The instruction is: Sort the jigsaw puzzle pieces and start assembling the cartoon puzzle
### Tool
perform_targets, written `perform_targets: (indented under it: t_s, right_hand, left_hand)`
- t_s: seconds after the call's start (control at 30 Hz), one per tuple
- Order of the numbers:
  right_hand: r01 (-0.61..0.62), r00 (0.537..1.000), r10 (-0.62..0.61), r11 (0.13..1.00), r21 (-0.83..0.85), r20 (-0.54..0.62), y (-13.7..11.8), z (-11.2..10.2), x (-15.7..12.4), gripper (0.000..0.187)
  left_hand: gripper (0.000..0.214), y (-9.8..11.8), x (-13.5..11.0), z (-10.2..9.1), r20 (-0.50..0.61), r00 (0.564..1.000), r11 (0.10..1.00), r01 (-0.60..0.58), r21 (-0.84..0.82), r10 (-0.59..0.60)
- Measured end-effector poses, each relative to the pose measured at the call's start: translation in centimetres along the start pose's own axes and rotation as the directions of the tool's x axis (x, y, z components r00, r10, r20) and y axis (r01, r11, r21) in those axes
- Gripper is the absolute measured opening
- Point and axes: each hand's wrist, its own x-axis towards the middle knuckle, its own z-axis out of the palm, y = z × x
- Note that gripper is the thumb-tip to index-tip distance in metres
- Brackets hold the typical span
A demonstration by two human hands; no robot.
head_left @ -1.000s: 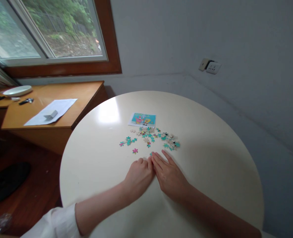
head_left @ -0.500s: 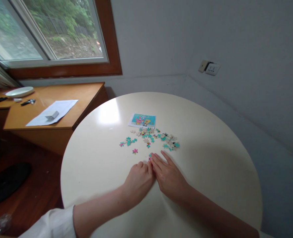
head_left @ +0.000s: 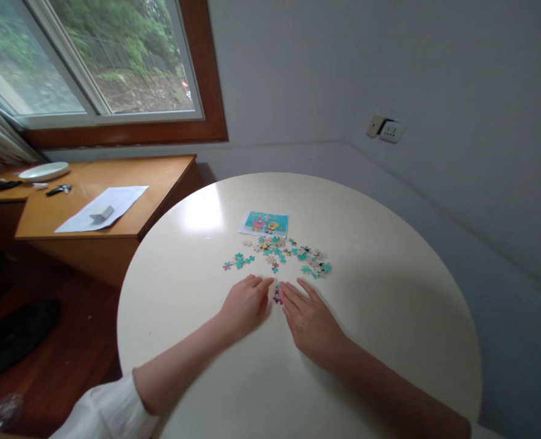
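Note:
A small joined bit of pink and teal jigsaw puzzle (head_left: 278, 297) lies on the round white table (head_left: 371, 225), between my two hands. My right hand (head_left: 313, 323) lies low with its fingers stretched out, the tips touching the right side of those pieces. Just left of them is my left hand (head_left: 245, 308), index finger reaching forward and thumb apart from it; I see nothing held in it. Beyond the hands, several loose jigsaw pieces (head_left: 316, 262) spread in heaps, with a smaller teal group (head_left: 240, 261) on the left.
Behind the pieces lies a cartoon picture card (head_left: 265, 224). To the left stands a wooden desk (head_left: 169, 183) bearing a paper sheet (head_left: 110, 201), a small white box (head_left: 101, 213) and a white plate (head_left: 44, 171). A wall socket (head_left: 392, 131) is at right.
My left hand has moved left and a little forward, off the joined pieces, which now show more. It covers where a lone pink piece lay. My right hand stays nearly still.

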Motion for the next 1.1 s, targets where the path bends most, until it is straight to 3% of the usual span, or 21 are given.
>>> perform_targets:
  t_s: [0.1,0.2,0.47,0.87,1.1]
  right_hand:
    - [-0.038,0.999,0.04,0.998,0.057,-0.024,0.0,-0.2,0.1,0.031]
    - [-0.073,0.995,0.081,0.988,0.135,-0.052,0.1,-0.5,0.2,0.032]
    - [-0.129,0.989,0.145,0.948,0.29,-0.033,0.6,-1.0,0.4,0.033]
    - [-0.067,0.998,0.067,0.961,0.267,0.009,0.6,-1.4,0.3,0.025]
    - [-0.103,0.995,0.102,0.956,0.276,0.018,0.5,-1.3,0.2,0.029]
  left_hand:
    - [0.037,-1.0,-0.1,0.2,-0.04,0.999,0.985,-0.019,-0.173,0.012]
    - [0.047,-1.3,0.0,0.6,-0.032,0.998,0.976,-0.065,-0.206,0.06]
    - [0.032,-1.2,0.0,1.1,-0.017,1.0,0.962,-0.02,-0.272,0.016]
    - [0.024,-1.0,0.1,0.9,-0.018,1.0,0.965,-0.002,-0.262,-0.003]
    - [0.022,-0.9,0.1,0.6,0.017,1.0,0.961,0.017,-0.275,-0.013]
